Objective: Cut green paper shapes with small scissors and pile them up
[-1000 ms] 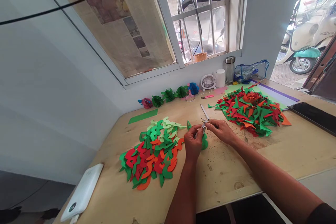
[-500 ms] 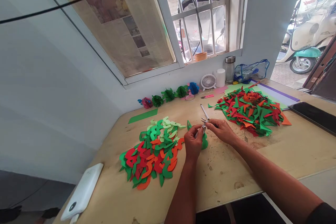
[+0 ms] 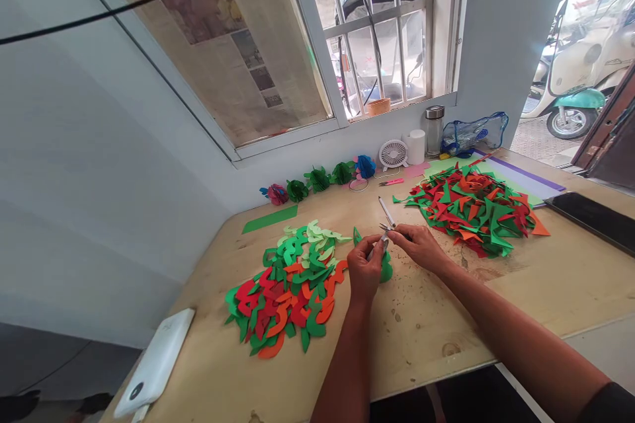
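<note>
My right hand (image 3: 421, 248) is closed around small metal scissors (image 3: 385, 228), their tips sticking out past the fingers to the left. Close beside it, my left hand (image 3: 366, 266) pinches a small whitish piece, perhaps paper, mostly hidden by the fingers. Green paper shapes (image 3: 387, 268) lie under and just behind the hands. To the left spreads a heap of curved paper cutouts (image 3: 292, 284) in green, red, orange and pale green. Over on the right is a pile of angular paper scraps (image 3: 476, 211). A white pen (image 3: 387, 211) lies just beyond the scissors.
Along the wall stand folded paper flowers (image 3: 317, 178), a small white fan (image 3: 393, 154), a glass bottle (image 3: 434, 132) and a clear pouch (image 3: 476, 133). A dark phone (image 3: 595, 215) lies at right, a white power bank (image 3: 156, 363) at the left edge. A green strip (image 3: 270, 219) lies behind.
</note>
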`<control>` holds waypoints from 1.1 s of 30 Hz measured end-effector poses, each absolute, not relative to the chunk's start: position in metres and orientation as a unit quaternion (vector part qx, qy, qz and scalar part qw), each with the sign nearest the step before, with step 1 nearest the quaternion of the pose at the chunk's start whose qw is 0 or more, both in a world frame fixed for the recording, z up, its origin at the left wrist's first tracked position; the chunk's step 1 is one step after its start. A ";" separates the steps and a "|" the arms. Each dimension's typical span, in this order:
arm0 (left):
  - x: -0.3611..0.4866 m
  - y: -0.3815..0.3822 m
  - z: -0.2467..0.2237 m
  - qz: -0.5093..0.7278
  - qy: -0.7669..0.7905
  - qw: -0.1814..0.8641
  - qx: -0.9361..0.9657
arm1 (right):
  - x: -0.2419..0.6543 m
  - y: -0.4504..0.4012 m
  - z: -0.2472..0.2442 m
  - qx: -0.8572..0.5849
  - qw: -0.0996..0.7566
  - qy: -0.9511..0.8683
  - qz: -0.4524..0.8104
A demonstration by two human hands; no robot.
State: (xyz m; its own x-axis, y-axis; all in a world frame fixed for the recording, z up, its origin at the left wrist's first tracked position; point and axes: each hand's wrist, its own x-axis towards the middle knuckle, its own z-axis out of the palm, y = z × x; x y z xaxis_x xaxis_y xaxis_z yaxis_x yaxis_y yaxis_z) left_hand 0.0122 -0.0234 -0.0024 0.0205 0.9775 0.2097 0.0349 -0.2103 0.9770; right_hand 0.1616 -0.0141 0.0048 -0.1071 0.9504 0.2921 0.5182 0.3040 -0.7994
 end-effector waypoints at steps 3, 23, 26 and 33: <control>0.013 -0.024 -0.001 0.536 0.451 0.445 0.558 | 0.162 -0.014 0.005 -0.537 0.408 -0.693 0.255; 0.013 -0.022 -0.001 0.576 0.441 0.420 0.545 | 0.160 -0.014 0.002 -0.551 0.405 -0.698 0.213; 0.014 -0.022 -0.003 0.576 0.430 0.427 0.549 | 0.160 -0.014 0.002 -0.549 0.400 -0.701 0.217; 0.014 -0.022 -0.003 0.556 0.428 0.436 0.563 | 0.159 -0.015 0.001 -0.531 0.401 -0.712 0.226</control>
State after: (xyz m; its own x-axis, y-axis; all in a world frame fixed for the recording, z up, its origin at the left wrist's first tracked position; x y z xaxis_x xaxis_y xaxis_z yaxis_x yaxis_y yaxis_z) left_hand 0.0139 -0.0223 -0.0034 0.0148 0.9673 0.2531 -0.0034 -0.2531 0.9674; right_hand 0.1586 -0.0148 0.0013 -0.1160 0.9367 0.3305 0.5740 0.3347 -0.7473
